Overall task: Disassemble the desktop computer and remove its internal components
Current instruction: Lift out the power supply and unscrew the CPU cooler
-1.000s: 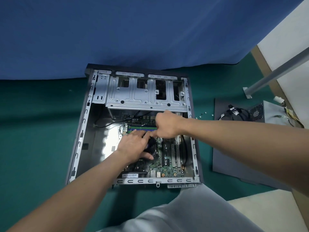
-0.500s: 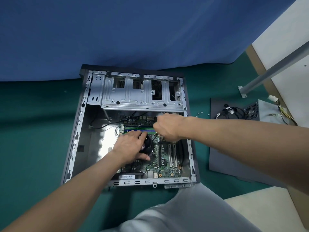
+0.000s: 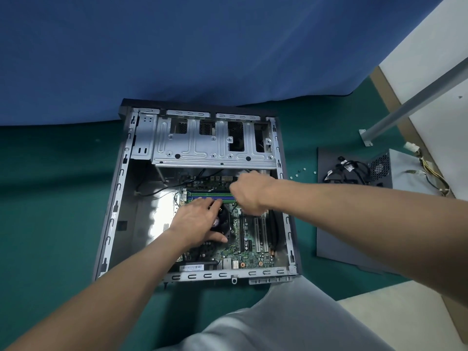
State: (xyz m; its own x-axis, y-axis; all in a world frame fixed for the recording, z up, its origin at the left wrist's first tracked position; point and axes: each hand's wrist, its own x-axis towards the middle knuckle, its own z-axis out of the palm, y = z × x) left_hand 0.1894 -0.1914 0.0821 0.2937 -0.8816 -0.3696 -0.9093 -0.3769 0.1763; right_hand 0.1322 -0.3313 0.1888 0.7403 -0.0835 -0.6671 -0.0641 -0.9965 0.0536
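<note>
Action inside the desktop case (image 3: pixel 115 206), which lies open side up on the green mat (image 3: pixel 50 203), its far end against the blue cloth (image 3: pixel 202 46). We're looking straight down into it. The motherboard (image 3: pixel 250 259) sits in the floor of the case, with the silver drive cage (image 3: pixel 192 148) spanning the far end above it.

We see the left hand (image 3: pixel 195 221) laid over the black cooler fan (image 3: pixel 224 216): palm down, fingers spread towards the memory slots (image 3: pixel 210 195), thumb stretched along the near side of the fan. It rests there rather than clutching.

The right hand (image 3: pixel 250 193) comes in from the right, over the case wall. It hangs just beyond the fan, beside the end of the memory slots. Its fingers are curled under, knuckles up, and it's blurred. We can't tell whether anything is in its grasp. The two hands are close together, nearly touching.

Off to the right, a dark side panel (image 3: pixel 336 236) lies flat on the mat. On its far end sit a grey power supply (image 3: pixel 405 173) and a bundle of black cables (image 3: pixel 347 171). A few small screws (image 3: pixel 302 170) are scattered between panel and case. A grey-trousered knee (image 3: pixel 291 323) fills the near edge.
</note>
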